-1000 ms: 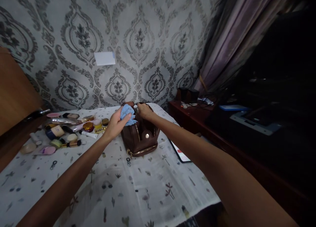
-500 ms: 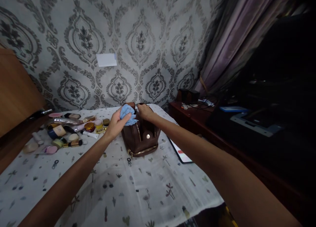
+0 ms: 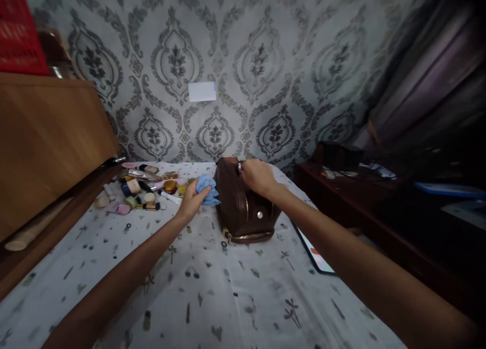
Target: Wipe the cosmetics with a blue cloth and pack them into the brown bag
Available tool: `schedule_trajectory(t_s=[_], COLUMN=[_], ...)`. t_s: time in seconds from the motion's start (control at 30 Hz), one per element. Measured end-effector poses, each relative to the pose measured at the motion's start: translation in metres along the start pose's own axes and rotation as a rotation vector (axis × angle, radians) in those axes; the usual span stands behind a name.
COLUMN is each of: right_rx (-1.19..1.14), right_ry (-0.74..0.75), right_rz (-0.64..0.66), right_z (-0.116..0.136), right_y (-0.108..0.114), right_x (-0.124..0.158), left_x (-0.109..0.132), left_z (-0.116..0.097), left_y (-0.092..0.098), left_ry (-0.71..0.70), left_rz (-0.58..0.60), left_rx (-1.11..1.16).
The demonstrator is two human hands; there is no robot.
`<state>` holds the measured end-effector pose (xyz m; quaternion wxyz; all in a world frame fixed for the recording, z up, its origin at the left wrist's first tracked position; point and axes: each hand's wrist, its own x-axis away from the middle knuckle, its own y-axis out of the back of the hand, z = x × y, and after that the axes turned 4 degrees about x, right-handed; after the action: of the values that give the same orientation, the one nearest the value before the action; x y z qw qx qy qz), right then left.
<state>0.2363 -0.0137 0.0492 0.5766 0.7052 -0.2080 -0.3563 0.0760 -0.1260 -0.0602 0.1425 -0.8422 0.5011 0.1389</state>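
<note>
A crumpled light-blue cloth [image 3: 207,189] is bunched in my left hand [image 3: 193,199], with my thumb pressed over it. That hand hovers just left of a brown leather-look cosmetic bag [image 3: 232,199], which stands upright on the table. The bag has gold zips and a round metal snap on its front. My right hand [image 3: 260,176] is on top of the bag, its fingers curled over the upper edge. Those fingertips are partly hidden, and so is the bag's inside.
Makeup items [image 3: 131,187], among them tubes, jars and bottles, lie in a pile on the left. A patterned white cloth [image 3: 212,298] covers the table. Right of the bag lies a tablet [image 3: 317,255]. A wooden cabinet [image 3: 53,146] borders the left side.
My view has turned left. The blue cloth in my left hand has come away from the bag's top to its left side. The bag's top opening looks narrower, under my right hand.
</note>
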Motion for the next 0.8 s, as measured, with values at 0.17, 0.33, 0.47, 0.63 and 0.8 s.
schedule_trajectory(t_s=[0.17,0.33,0.47,0.63,0.8], right_rx=[-0.175,-0.478,-0.647,-0.799,-0.976], right_ry=[0.070,0.374,0.552,0.476,0.365], right_rz=[-0.325,-0.549,-0.422,-0.234,-0.112], right_z=[0.020,0.056,0.097,0.135,0.140], right_y=[-0.006,-0.033,-0.073,-0.126,-0.147], right_x=[0.020,0.048,0.070,0.082,0.086], left_x=[0.011,0.009,-0.012,-0.045,-0.067], left_z=[0.028,0.026,0.017,0.017,0.026], left_y=[0.053,0.098,0.127,0.149,0.157], left_ry=[-0.036,-0.016,0.044,0.221,0.410], left_rz=[0.012,-0.045,-0.091,-0.080,0.001], left_rx=[-0.554,-0.898,-1.194,-1.456,-1.557])
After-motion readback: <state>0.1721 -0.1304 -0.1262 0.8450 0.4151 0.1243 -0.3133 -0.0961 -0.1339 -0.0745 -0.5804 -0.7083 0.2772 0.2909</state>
